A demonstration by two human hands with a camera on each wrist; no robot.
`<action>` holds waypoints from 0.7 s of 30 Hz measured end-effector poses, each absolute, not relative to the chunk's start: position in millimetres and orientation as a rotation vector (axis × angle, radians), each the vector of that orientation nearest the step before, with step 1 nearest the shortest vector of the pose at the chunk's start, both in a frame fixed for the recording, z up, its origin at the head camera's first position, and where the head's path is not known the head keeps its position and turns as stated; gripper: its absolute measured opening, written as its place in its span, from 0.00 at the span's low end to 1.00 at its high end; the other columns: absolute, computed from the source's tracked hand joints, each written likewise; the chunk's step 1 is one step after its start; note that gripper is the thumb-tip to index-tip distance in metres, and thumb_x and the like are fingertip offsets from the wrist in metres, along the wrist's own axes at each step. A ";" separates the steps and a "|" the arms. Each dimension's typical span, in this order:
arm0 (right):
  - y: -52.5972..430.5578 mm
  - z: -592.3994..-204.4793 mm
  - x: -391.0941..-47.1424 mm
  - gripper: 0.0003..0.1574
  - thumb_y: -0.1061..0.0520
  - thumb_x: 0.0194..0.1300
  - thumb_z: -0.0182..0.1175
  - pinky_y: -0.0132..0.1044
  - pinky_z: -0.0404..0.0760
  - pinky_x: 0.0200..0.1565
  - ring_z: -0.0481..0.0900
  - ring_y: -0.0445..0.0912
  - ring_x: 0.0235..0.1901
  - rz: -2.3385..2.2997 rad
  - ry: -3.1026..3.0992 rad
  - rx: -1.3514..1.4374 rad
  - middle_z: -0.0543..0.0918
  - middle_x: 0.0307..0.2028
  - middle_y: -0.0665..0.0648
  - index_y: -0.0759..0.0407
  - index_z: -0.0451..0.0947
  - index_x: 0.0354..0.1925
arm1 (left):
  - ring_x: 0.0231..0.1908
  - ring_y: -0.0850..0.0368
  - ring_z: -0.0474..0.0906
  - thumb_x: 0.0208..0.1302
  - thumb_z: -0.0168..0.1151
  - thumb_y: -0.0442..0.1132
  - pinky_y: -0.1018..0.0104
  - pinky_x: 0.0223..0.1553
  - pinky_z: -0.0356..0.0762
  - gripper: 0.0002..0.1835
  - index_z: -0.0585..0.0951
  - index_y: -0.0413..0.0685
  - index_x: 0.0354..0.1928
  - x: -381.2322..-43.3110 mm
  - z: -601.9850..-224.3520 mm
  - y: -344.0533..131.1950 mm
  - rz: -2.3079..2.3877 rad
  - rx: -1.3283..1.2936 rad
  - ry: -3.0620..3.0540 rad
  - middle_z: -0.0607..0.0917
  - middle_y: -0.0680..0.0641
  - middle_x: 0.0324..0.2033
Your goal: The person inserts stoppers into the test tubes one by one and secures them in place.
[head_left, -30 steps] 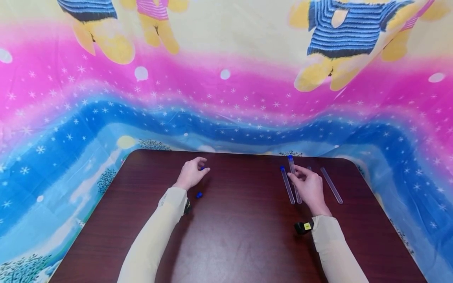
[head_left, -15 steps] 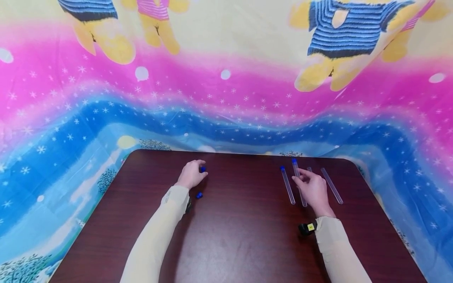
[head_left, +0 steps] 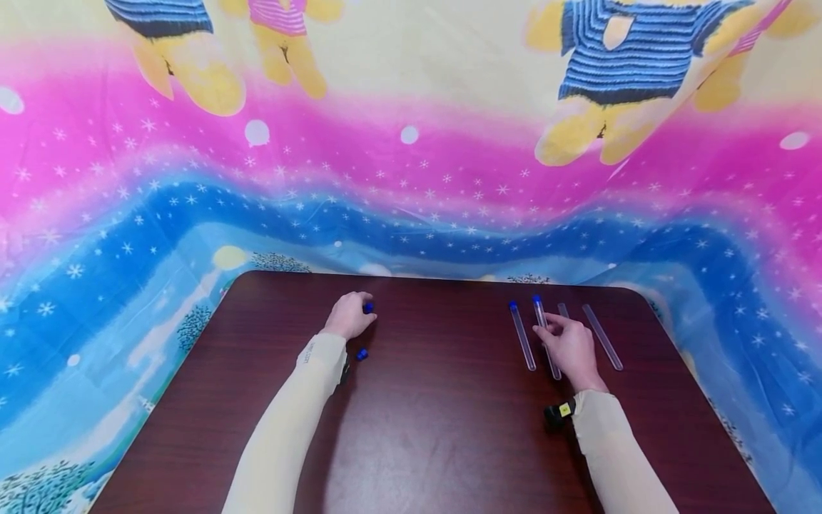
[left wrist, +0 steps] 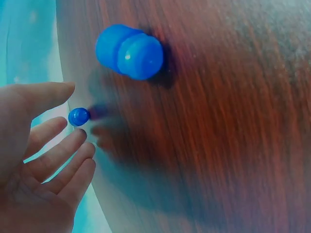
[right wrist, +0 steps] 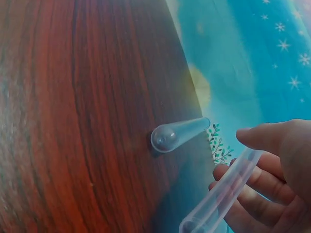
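In the head view, my left hand [head_left: 349, 315] hovers over the table's far left part, fingers loosely bent around a small blue cap [head_left: 368, 308]. The left wrist view shows that cap [left wrist: 78, 116] between thumb and fingertips, apart from them. Nearer lies another blue cap [left wrist: 130, 51]. My right hand [head_left: 570, 348] holds a clear test tube [head_left: 540, 314] with a blue cap on it, between thumb and fingers. Its rounded end shows low in the right wrist view. Left of it lies a second capped test tube [head_left: 523, 339].
Two uncapped test tubes lie right of the held one: one partly hidden behind my right hand, the other test tube [head_left: 602, 337] in full view. The dark wooden table [head_left: 437, 414] ends at a printed cloth [head_left: 411, 178] behind it.
My right hand has moved right and a little toward me with the capped test tube, which now sits lower. The left hand has shifted slightly, and the far cap shows more clearly.
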State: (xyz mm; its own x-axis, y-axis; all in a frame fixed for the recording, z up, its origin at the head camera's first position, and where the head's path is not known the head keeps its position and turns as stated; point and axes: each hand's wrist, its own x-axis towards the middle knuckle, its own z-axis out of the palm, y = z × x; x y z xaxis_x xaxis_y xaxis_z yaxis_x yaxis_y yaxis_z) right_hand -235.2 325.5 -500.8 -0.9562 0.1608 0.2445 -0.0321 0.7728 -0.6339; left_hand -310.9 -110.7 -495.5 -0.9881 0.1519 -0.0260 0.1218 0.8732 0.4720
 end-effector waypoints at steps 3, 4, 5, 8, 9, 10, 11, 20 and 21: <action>326.7 -501.5 -235.5 0.24 0.56 0.67 0.70 0.39 0.75 0.26 0.78 0.48 0.24 0.961 -2.695 -0.114 0.86 0.31 0.59 0.69 0.82 0.57 | 0.63 0.40 0.72 0.68 0.69 0.41 0.48 0.64 0.69 0.27 0.77 0.41 0.66 -311.9 -496.1 -111.2 0.755 0.208 2.967 0.78 0.36 0.61; 327.0 -501.6 -235.8 0.24 0.56 0.67 0.70 0.39 0.75 0.26 0.77 0.48 0.24 0.959 -2.700 -0.120 0.86 0.30 0.59 0.69 0.82 0.57 | 0.63 0.40 0.72 0.68 0.69 0.40 0.48 0.64 0.69 0.27 0.77 0.41 0.66 -312.5 -496.3 -111.4 0.764 0.204 2.961 0.78 0.36 0.61; 327.4 -501.7 -236.0 0.25 0.56 0.67 0.70 0.39 0.75 0.26 0.77 0.48 0.24 0.961 -2.707 -0.124 0.86 0.30 0.59 0.69 0.82 0.57 | 0.63 0.40 0.73 0.67 0.69 0.40 0.47 0.64 0.70 0.27 0.77 0.41 0.66 -313.4 -496.6 -111.7 0.769 0.206 2.960 0.79 0.36 0.61; 328.6 -501.3 -237.2 0.25 0.56 0.67 0.69 0.40 0.75 0.25 0.77 0.49 0.23 0.967 -2.734 -0.133 0.85 0.30 0.59 0.70 0.81 0.57 | 0.61 0.40 0.74 0.67 0.70 0.40 0.47 0.63 0.71 0.27 0.77 0.40 0.66 -316.0 -497.6 -111.9 0.788 0.210 2.952 0.79 0.36 0.60; 328.9 -501.1 -237.8 0.25 0.56 0.67 0.69 0.40 0.75 0.24 0.76 0.49 0.23 0.969 -2.743 -0.136 0.85 0.30 0.59 0.70 0.81 0.58 | 0.61 0.40 0.74 0.66 0.70 0.40 0.47 0.62 0.72 0.27 0.77 0.40 0.66 -316.9 -497.9 -111.9 0.790 0.213 2.952 0.80 0.36 0.59; 329.2 -501.2 -238.7 0.26 0.56 0.68 0.69 0.40 0.75 0.24 0.76 0.49 0.23 0.971 -2.752 -0.139 0.85 0.30 0.59 0.70 0.80 0.58 | 0.60 0.41 0.75 0.66 0.70 0.39 0.47 0.62 0.72 0.27 0.77 0.40 0.66 -317.6 -497.8 -111.9 0.788 0.215 2.954 0.80 0.36 0.59; 329.3 -501.3 -239.2 0.26 0.56 0.68 0.69 0.40 0.76 0.24 0.76 0.49 0.23 0.975 -2.759 -0.139 0.84 0.31 0.60 0.70 0.80 0.58 | 0.60 0.41 0.75 0.66 0.70 0.39 0.47 0.62 0.72 0.27 0.77 0.40 0.66 -318.2 -497.9 -111.9 0.779 0.221 2.958 0.80 0.36 0.59; 329.7 -503.3 -244.8 0.26 0.56 0.69 0.68 0.42 0.75 0.23 0.76 0.49 0.22 0.985 -2.800 -0.154 0.84 0.30 0.59 0.70 0.80 0.59 | 0.62 0.40 0.73 0.67 0.70 0.39 0.45 0.62 0.72 0.26 0.78 0.41 0.66 -317.8 -494.3 -107.9 0.713 0.174 2.945 0.78 0.37 0.61; 329.8 -503.2 -245.6 0.26 0.56 0.69 0.68 0.42 0.75 0.23 0.76 0.48 0.21 0.982 -2.803 -0.150 0.83 0.30 0.59 0.70 0.80 0.59 | 0.62 0.40 0.73 0.67 0.70 0.39 0.45 0.61 0.72 0.26 0.78 0.41 0.65 -318.0 -494.2 -107.3 0.714 0.171 2.944 0.78 0.37 0.61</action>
